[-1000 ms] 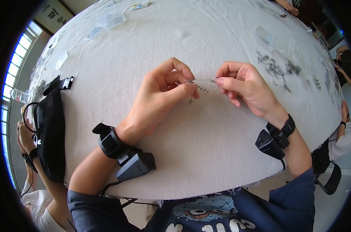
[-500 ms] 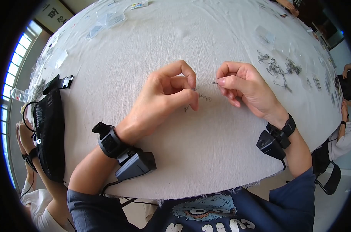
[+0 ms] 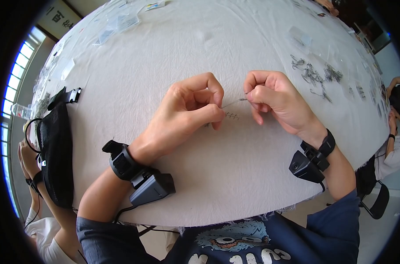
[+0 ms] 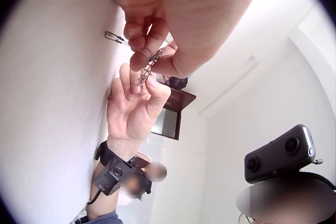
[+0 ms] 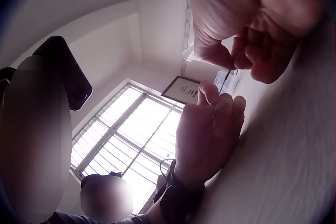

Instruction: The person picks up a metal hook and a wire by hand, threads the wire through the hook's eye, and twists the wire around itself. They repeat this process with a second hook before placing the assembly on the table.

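My left hand (image 3: 184, 108) pinches one part of a thin wire (image 3: 233, 103) between thumb and fingertips. The wire slants up to my right hand (image 3: 277, 99), whose thumb and curled forefinger pinch its other end. Below the wire, a small zigzag metal piece (image 3: 232, 115) sticks out from under the left fingers. In the left wrist view this spiky metal piece (image 4: 144, 73) hangs at the left fingertips, and a narrow wire loop (image 4: 111, 36) pokes out on the other side. In the right wrist view a dark thin strand (image 5: 226, 80) runs between both hands' fingertips.
Tangled metal pieces (image 3: 312, 75) lie on the white cloth (image 3: 217, 176) at the right, near a clear plastic box (image 3: 300, 37). A black mesh bag (image 3: 55, 154) lies at the left edge. Clear packaging (image 3: 118, 26) sits farther back. Other people sit at both sides.
A doubled wire stretched between the hands at first; half a second ago only a short end showed at the right fingers. Now a single strand spans the gap, and the left hand is slightly lower.
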`<state>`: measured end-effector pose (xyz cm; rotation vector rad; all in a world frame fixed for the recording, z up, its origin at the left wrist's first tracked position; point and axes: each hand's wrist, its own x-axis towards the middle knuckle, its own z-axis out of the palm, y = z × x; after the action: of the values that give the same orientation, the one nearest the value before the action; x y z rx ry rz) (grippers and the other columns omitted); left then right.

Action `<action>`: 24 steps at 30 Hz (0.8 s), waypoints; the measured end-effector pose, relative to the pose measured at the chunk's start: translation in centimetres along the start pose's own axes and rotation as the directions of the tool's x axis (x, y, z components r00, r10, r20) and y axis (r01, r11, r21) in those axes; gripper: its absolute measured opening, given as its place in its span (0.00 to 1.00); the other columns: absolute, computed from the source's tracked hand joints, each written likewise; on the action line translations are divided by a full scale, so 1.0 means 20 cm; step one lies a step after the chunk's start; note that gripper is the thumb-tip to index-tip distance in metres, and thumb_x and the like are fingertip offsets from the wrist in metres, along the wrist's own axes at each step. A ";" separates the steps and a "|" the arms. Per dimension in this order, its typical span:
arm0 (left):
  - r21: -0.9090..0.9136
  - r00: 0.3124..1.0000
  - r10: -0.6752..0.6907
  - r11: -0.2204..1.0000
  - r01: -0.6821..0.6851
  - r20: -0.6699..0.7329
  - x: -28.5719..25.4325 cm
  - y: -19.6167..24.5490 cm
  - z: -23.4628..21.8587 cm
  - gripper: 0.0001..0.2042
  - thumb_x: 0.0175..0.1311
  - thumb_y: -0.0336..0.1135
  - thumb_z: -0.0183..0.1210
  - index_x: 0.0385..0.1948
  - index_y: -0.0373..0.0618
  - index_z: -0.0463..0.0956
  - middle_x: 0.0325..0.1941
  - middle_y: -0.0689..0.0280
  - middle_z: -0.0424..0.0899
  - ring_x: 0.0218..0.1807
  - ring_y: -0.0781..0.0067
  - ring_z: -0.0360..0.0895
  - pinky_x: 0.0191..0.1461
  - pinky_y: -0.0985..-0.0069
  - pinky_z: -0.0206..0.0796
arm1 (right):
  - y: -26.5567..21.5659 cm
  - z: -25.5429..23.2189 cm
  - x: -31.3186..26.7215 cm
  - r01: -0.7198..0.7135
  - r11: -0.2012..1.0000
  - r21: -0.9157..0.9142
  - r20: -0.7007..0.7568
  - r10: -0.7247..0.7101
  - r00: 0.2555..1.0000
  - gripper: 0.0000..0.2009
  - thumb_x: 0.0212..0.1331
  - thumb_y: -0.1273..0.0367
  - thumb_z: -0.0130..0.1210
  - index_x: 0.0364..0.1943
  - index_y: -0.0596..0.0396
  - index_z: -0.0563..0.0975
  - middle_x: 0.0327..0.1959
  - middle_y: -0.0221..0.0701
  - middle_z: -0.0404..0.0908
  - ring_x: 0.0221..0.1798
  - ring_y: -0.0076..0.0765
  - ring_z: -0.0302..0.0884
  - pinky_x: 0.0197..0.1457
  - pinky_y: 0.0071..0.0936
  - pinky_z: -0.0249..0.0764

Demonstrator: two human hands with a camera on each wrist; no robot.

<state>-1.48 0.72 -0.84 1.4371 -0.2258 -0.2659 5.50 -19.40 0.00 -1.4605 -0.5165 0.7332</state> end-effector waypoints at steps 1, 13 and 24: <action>0.013 1.000 0.001 1.000 -0.001 -0.003 0.00 0.00 0.00 0.05 0.53 0.23 0.54 0.27 0.44 0.67 0.25 0.70 0.73 0.27 0.82 0.73 0.33 0.83 0.66 | 0.00 0.00 0.00 0.001 1.000 -0.005 -0.003 -0.001 1.000 0.07 0.54 0.69 0.52 0.26 0.59 0.73 0.20 0.24 0.70 0.19 0.16 0.66 0.22 0.15 0.67; 0.035 1.000 0.000 0.999 0.000 0.008 0.00 0.00 0.00 0.05 0.52 0.23 0.54 0.27 0.44 0.67 0.26 0.71 0.71 0.27 0.83 0.72 0.32 0.84 0.66 | 0.01 0.00 0.00 0.034 0.999 0.007 0.009 -0.034 0.999 0.07 0.55 0.69 0.52 0.25 0.58 0.74 0.21 0.23 0.71 0.21 0.17 0.69 0.26 0.16 0.70; 0.030 1.000 0.018 0.999 -0.018 0.004 0.00 -0.01 0.00 0.05 0.52 0.23 0.53 0.26 0.44 0.67 0.25 0.71 0.71 0.27 0.84 0.70 0.32 0.84 0.66 | 0.00 0.00 0.00 0.034 0.999 -0.026 0.008 -0.034 0.999 0.07 0.55 0.69 0.53 0.25 0.59 0.74 0.21 0.24 0.72 0.21 0.19 0.70 0.26 0.16 0.69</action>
<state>-1.52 0.65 -0.95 1.4634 -0.2467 -0.2520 5.46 -19.43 -0.04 -1.4703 -0.5577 0.7076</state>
